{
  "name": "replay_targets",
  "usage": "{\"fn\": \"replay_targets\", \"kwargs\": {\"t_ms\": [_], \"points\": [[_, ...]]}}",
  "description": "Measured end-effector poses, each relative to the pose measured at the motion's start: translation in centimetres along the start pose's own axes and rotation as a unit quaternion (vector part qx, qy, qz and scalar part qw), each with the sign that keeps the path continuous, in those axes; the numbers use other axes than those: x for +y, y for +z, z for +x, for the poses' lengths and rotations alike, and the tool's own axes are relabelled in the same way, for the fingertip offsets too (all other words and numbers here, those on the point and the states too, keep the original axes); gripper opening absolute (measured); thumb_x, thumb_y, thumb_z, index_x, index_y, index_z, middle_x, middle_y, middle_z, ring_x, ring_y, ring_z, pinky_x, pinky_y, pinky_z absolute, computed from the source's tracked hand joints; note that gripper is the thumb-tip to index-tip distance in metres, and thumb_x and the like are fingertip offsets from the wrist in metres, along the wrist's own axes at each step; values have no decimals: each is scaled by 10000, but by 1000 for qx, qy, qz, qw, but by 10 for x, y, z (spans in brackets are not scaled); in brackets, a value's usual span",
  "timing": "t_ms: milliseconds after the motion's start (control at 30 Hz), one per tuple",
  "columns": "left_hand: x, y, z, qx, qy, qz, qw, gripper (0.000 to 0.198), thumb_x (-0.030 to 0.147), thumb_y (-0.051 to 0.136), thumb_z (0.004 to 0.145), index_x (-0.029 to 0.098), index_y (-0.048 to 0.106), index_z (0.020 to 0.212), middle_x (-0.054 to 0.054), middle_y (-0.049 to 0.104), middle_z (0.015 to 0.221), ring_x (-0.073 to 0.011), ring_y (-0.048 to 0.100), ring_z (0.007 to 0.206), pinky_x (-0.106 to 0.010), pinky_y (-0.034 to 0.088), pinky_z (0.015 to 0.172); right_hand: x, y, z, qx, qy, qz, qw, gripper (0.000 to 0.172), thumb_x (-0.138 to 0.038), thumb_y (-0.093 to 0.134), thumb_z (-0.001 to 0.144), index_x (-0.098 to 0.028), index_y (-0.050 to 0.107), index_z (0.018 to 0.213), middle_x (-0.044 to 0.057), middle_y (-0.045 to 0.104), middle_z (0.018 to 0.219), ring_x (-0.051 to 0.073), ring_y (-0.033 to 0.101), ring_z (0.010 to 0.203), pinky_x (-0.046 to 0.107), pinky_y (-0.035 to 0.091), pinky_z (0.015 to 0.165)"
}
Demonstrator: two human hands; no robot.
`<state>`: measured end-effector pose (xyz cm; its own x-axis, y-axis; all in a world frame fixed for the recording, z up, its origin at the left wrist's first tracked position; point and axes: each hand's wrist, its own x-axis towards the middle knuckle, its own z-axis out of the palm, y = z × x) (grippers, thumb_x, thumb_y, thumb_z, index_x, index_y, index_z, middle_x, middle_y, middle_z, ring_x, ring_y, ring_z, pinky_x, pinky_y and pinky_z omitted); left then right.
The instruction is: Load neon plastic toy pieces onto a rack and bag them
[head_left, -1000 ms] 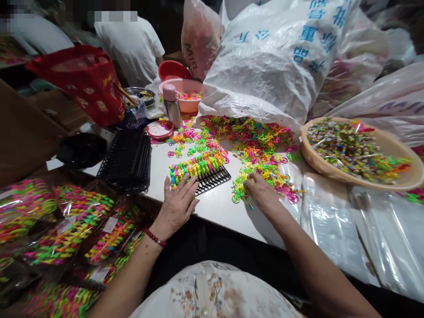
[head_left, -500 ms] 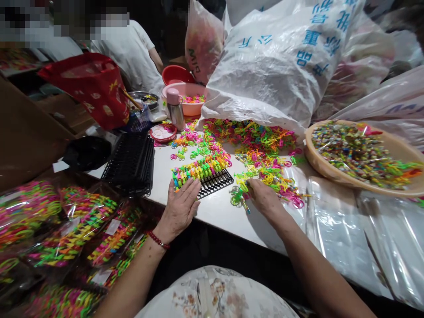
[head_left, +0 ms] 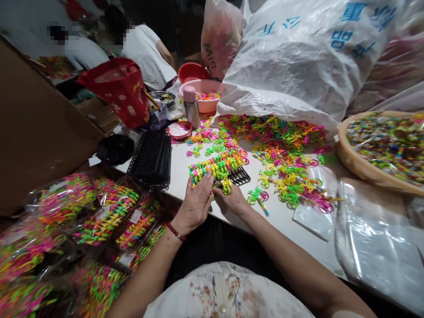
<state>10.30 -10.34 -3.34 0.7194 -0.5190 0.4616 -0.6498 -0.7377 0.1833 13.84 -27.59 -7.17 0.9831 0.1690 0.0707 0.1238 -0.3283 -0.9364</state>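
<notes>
My left hand lies with fingers stretched along the near left side of a black plastic rack. Rows of small colourful plastic toy bicycles stand in that rack, and its right end shows bare slots. Close beside the left fingertips, my right hand pinches a yellow toy bicycle over the rack's front edge. The right fingertips are partly hidden. On the table to the right lies a green toy bicycle with a pink wheel, beside a loose pile of more bicycles.
A big white sack spills bicycles at the back. Stacked black racks stand left, near a flask and red bag. A tan basin and clear plastic bags are right. Packed bags lie lower left; people sit behind.
My right hand has moved left from the loose pile to the rack with a yellow toy bicycle. My left hand stays at the rack. The view has shifted, so things appear further right.
</notes>
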Motion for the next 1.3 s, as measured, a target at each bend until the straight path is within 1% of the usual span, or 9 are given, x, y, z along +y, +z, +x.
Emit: {"fn": "replay_targets", "kwargs": {"t_ms": [67, 200, 400, 567, 733, 933, 1100, 1200, 1300], "points": [[0, 0, 1, 0, 2, -4, 1000, 651, 179, 338, 974, 194, 5, 1534, -164, 318, 1535, -221, 267, 1443, -553, 106, 1190, 2, 6, 3, -1, -10, -16, 1000, 198, -342, 593, 821, -184, 647, 928, 50, 697, 881, 191, 628, 790, 320, 480, 753], [0, 1, 1, 4, 4, -11, 1000, 650, 173, 329, 972, 198, 5, 1535, -161, 310, 1539, -229, 262, 1444, -553, 124, 1189, 9, 8, 4, -22, -101, -86, 991, 131, -284, 519, 844, -195, 588, 777, 26, 630, 755, 165, 559, 685, 278, 448, 664], [-3, 4, -1, 14, 5, -15, 1000, 663, 153, 342, 966, 201, 5, 1535, -152, 336, 1530, -214, 265, 1444, -541, 121, 1196, 14, 6, 1, -62, -204, -125, 969, 125, -201, 462, 851, -203, 541, 754, 37, 560, 780, 171, 527, 742, 265, 433, 678], [-4, 5, -2, 13, 3, -21, 1000, 645, 159, 323, 971, 205, 15, 1535, -156, 333, 1531, -218, 273, 1441, -554, 138, 1188, 13, 8, 2, -55, -193, -124, 972, 139, -200, 489, 862, -205, 535, 731, 20, 542, 750, 166, 525, 720, 257, 425, 663], [-3, 3, 0, 0, -5, -11, 1000, 625, 174, 338, 971, 201, 68, 1534, -159, 301, 1544, -220, 259, 1447, -553, 117, 1190, 10, 6, 12, -94, -197, -135, 967, 116, -149, 521, 833, -190, 591, 751, 33, 581, 806, 169, 557, 749, 265, 448, 700], [3, -2, 3, -37, -23, 41, 998, 547, 255, 373, 981, 212, 225, 1506, -127, 334, 1530, -223, 277, 1441, -588, -47, 1175, 8, -2, 26, -150, -185, -176, 955, 135, -97, 570, 776, -180, 662, 830, 45, 638, 859, 187, 595, 800, 285, 470, 754], [3, -3, 6, -11, -33, 73, 997, 538, 442, 493, 930, 271, 395, 1431, -89, 446, 1465, -296, 262, 1441, -654, -158, 1112, 14, 3, 28, -153, -186, -198, 950, 191, -164, 667, 753, -140, 657, 942, 90, 640, 957, 216, 595, 833, 321, 488, 764], [2, 0, 8, 14, -36, 63, 997, 455, 393, 504, 934, 265, 471, 1370, -75, 503, 1422, -287, 318, 1419, -655, -141, 1118, 13, 8, 24, -140, -183, -209, 950, 152, -155, 647, 780, -134, 646, 930, 93, 627, 952, 211, 590, 846, 324, 497, 777], [3, 3, 10, 39, -41, 52, 997, 369, 319, 494, 942, 246, 536, 1302, -83, 539, 1389, -278, 391, 1380, -653, -100, 1131, 5, -1, 8, -110, -179, -183, 960, 188, -120, 587, 832, -153, 624, 1013, 95, 616, 1040, 200, 594, 955, 318, 492, 852]]}}
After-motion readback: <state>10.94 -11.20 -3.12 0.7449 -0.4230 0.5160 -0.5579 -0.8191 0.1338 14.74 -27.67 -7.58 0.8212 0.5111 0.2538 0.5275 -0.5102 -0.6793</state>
